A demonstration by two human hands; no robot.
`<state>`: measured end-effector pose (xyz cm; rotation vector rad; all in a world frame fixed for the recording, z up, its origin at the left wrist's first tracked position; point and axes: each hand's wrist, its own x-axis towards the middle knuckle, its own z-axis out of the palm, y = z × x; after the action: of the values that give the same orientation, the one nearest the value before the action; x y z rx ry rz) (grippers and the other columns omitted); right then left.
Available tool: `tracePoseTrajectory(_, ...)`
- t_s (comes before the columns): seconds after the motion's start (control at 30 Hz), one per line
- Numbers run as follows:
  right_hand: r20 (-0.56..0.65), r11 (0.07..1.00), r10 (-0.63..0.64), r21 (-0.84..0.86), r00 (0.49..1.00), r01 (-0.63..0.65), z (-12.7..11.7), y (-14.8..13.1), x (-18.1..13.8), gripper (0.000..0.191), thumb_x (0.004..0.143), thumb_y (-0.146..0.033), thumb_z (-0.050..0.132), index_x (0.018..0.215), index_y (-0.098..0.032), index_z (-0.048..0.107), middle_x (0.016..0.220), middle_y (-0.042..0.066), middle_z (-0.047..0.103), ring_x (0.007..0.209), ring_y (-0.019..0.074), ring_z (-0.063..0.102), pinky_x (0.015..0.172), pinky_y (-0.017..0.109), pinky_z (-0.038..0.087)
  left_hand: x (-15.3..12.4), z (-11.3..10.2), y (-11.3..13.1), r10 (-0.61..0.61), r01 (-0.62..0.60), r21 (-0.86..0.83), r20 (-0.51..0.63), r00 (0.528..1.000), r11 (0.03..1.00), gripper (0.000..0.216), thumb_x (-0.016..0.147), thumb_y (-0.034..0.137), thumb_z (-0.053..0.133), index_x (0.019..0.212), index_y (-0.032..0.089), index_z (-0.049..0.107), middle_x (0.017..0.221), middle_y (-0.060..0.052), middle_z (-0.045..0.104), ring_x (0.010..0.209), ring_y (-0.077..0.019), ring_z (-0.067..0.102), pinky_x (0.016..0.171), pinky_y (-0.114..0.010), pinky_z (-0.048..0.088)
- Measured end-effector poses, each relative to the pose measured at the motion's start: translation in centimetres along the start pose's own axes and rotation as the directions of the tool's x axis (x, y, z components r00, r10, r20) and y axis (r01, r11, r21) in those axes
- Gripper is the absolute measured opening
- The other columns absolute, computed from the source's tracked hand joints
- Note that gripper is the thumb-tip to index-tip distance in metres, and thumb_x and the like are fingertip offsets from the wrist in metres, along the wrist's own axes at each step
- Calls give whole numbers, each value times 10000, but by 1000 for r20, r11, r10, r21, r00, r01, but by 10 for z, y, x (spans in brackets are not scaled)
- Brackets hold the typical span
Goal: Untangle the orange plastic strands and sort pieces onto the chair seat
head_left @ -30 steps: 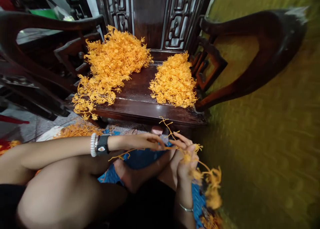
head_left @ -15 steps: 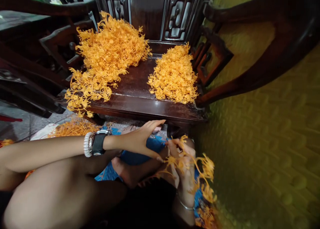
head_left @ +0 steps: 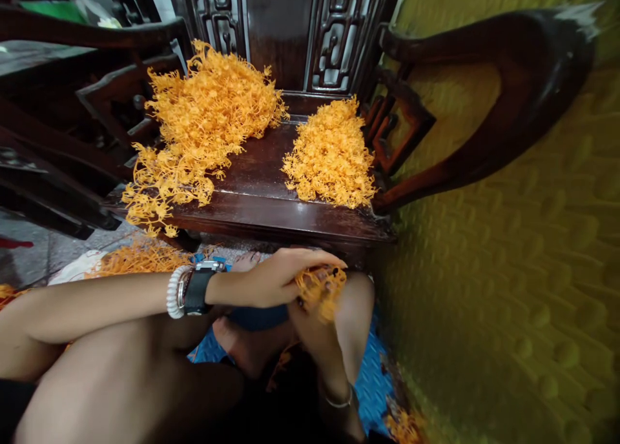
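My left hand (head_left: 276, 277) lies curled over a small bunch of orange plastic sprigs (head_left: 320, 288), pressing it from above. My right hand (head_left: 317, 315) comes up from below and cups the same bunch, its fingers mostly hidden under the left hand and the sprigs. Both hands hover just in front of a dark wooden chair seat (head_left: 271, 205). On that seat sit a large loose pile of orange sprigs (head_left: 203, 118) at the left and a smaller tidy pile (head_left: 332, 153) at the right.
Carved chair back (head_left: 285, 31) and curved armrests (head_left: 484, 89) rise behind the seat. A yellow embossed wall (head_left: 508, 270) runs along the right. More orange sprigs (head_left: 140, 258) lie on the floor at the left, and a blue mat (head_left: 372, 379) lies under my legs.
The long dangling sprig strand has been gathered from the right side into a compact bunch. My left hand came down on top of it and my right hand turned up beneath it.
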<state>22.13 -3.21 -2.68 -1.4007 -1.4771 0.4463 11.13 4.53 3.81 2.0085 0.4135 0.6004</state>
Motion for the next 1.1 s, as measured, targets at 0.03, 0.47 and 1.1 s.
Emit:
tracePoseTrajectory(0.03,34,999,-2,40,999,0,-1,-6,1,238,938,-328,536,785,-168,622,676,-14,630,577,121,585,548,247,490,3,-3,5,-33,29,-92,-49,998,995,336,943,240,443,1246,195,581,1145,-93,668,1040,-213,622,909,-339,479)
tracePoseTrajectory(0.47,-45,966,29,259,999,-16,-11,-24,24,304,960,-253,458,667,-202,521,656,-11,540,661,139,546,622,253,424,34,-25,27,-457,-37,-925,-221,861,379,126,742,248,575,673,144,558,703,-9,530,637,-116,555,678,-309,569)
tracePoseTrajectory(1.1,-208,989,-92,98,974,115,-18,-34,49,256,897,-226,438,668,-206,552,592,5,584,555,157,540,544,270,421,44,-2,40,-100,-19,-473,-225,969,881,411,922,516,507,955,144,678,965,-93,702,925,-178,635,874,-292,477)
